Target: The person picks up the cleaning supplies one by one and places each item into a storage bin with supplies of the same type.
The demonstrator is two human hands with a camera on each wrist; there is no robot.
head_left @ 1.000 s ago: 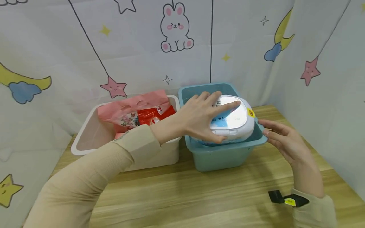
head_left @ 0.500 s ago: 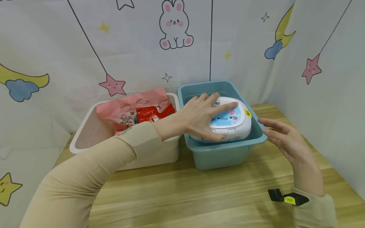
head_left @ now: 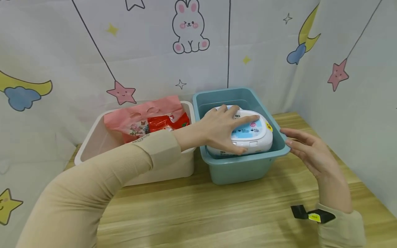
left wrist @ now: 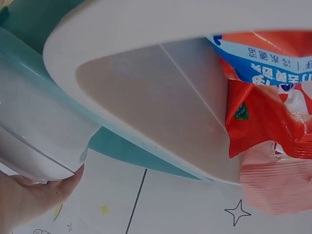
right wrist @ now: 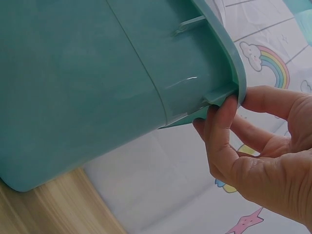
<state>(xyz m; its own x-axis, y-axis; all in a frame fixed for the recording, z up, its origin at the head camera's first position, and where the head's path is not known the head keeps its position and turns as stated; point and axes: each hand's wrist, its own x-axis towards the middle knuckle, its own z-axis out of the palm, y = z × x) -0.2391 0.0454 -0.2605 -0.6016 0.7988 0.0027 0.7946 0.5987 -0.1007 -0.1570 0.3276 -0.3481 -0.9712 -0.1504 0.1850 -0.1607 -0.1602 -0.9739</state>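
In the head view a white oval plastic box (head_left: pixel 254 144), its lid bearing a blue label and a yellow sticker, sits inside the teal bin (head_left: pixel 242 172). My left hand (head_left: pixel 220 129) spans the box from above and grips it, thumb on the near side and fingers over the far side. In the left wrist view the box (left wrist: pixel 39 141) shows at the left, with fingers curled at its edge. My right hand (head_left: pixel 316 155) pinches the right rim of the teal bin. The right wrist view shows thumb and fingers on either side of that rim (right wrist: pixel 236 63).
A white bin (head_left: pixel 164 172) stands left of the teal one, close beside it. It holds a pink bag (head_left: pixel 142 115) and red packets (head_left: pixel 165 122). Both bins are on a wood-grain table (head_left: pixel 186 213). A printed curtain (head_left: pixel 149 51) hangs behind.
The white box has gone down into the teal bin and tilted less, with the left hand still on it. The right hand stays on the rim. The view has shifted slightly.
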